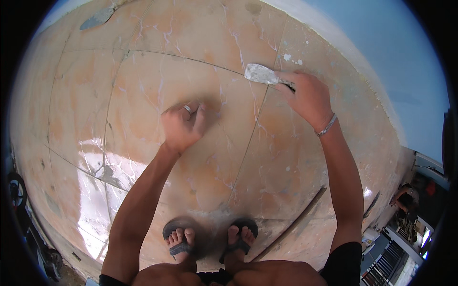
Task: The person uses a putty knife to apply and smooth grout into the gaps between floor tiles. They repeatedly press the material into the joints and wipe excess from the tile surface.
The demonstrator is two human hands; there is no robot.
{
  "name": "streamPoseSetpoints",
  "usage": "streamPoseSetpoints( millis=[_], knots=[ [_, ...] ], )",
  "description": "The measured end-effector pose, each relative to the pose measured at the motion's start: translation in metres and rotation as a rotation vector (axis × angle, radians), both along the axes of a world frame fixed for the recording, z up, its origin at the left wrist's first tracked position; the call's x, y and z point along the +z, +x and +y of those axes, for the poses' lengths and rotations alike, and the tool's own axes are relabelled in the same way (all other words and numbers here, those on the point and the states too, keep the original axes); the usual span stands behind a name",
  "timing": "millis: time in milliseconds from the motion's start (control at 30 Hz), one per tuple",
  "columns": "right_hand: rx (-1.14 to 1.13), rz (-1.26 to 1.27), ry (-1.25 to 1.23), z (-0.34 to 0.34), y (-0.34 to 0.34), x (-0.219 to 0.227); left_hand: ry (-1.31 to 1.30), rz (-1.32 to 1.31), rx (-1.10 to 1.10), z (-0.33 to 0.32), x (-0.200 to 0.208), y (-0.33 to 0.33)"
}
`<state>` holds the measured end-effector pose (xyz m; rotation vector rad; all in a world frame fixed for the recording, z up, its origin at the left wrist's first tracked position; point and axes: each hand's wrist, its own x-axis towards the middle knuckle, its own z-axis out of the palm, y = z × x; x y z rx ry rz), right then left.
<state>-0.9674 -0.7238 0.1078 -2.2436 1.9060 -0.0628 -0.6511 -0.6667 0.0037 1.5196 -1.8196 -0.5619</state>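
My right hand grips a putty knife. Its broad blade is smeared with whitish paste and hovers over or touches the floor near where tile joints meet; I cannot tell which. My left hand is closed in a fist over the middle of the tiled floor, thumb against the curled fingers, a ring on one finger. Whatever is inside that fist, if anything, is hidden. The tiles are beige and orange with white veins and dark joints.
A second flat-bladed tool lies at the far left. Beside my sandalled feet is a long thin strip. A pale blue wall borders the right. Another person is at the right edge, and a dark wheeled vehicle at the left.
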Motion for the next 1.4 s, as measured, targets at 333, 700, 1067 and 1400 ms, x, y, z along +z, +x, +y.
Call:
streamPoseSetpoints(
  millis=[333, 700, 1067, 1400],
  knots=[
    [-0.379, -0.505, 0.255, 0.145, -0.038, 0.045, -0.112, -0.03, 0.056, -0.002, -0.01, -0.007],
    [-0.533, -1.431, 1.012, 0.408, 0.085, 0.05, 0.236, 0.432, 0.083, 0.059, -0.002, -0.039],
    [-1.086, -1.334, -0.063, 0.345, 0.035, 0.061, 1.67, 1.608, -0.554, 0.217, 0.071, -0.118],
    [-0.573, -0.889, 0.239, 0.24, 0.071, 0.0, 1.126, 1.485, -0.125, 0.156, 0.085, -0.086]
  ],
)
